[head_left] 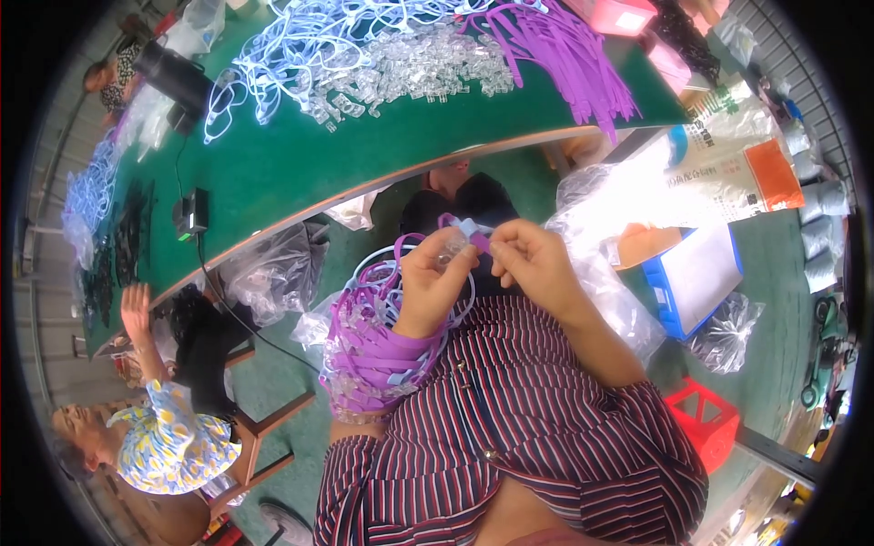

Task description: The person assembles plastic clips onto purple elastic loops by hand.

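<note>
In front of my chest, my left hand (pixel 431 282) pinches a short purple strap (pixel 479 241) with a light blue piece (pixel 468 227) on it. My right hand (pixel 535 266) has thumb and fingertips closed on the same strap, close beside the left fingertips. Something clear, perhaps a plastic clip, shows at the left fingers, too small to make out fully. Around my left forearm hangs a thick bundle of purple straps (pixel 378 359) with light blue cords and clear bits among them.
On the green table (pixel 300 164) ahead lie light blue looped cords (pixel 291 45), clear plastic clips (pixel 419 73) and purple straps (pixel 564 64). A black adapter (pixel 191 215) sits near its edge. A co-worker (pixel 177 428) is seated left. A blue box (pixel 696 278) and red stool (pixel 706 423) stand right.
</note>
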### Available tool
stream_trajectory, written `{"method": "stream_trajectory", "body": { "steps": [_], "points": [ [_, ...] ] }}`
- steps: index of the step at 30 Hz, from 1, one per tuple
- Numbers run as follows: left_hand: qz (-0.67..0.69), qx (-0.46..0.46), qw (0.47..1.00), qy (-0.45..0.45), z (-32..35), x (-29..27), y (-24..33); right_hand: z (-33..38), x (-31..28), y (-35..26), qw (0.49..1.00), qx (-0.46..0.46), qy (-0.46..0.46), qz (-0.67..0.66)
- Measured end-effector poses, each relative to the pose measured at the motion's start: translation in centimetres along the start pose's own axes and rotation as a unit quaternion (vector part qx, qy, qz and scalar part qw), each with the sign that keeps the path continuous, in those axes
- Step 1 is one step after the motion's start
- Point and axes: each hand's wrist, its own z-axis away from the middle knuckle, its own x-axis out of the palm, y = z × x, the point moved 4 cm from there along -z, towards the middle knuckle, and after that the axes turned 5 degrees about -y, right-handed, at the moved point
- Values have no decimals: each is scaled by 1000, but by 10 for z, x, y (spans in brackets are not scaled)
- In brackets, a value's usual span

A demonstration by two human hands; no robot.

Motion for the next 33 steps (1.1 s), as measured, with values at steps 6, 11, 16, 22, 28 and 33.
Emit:
{"method": "stream_trajectory", "body": {
  "steps": [6, 11, 16, 22, 28, 33],
  "points": [
    [-189, 102, 977, -17, 0, 3, 7, 2, 2, 2, 995, 43, -5, -92],
    [-260, 160, 952, -6, 0, 7, 13, 1, 2, 7, 986, 67, 9, -153],
    [-191, 107, 976, 14, 2, 7, -1, 2, -1, 12, 982, 71, 23, -173],
    [-292, 199, 935, -14, 3, 12, 9, 4, 3, 13, 979, 71, 33, -188],
    [-364, 251, 896, -34, 1, 18, 5, 1, 0, 27, 966, 68, 31, -247],
    [-375, 257, 890, -32, -3, 20, 11, -1, 3, 31, 919, 56, 11, -389]
  ]
}}
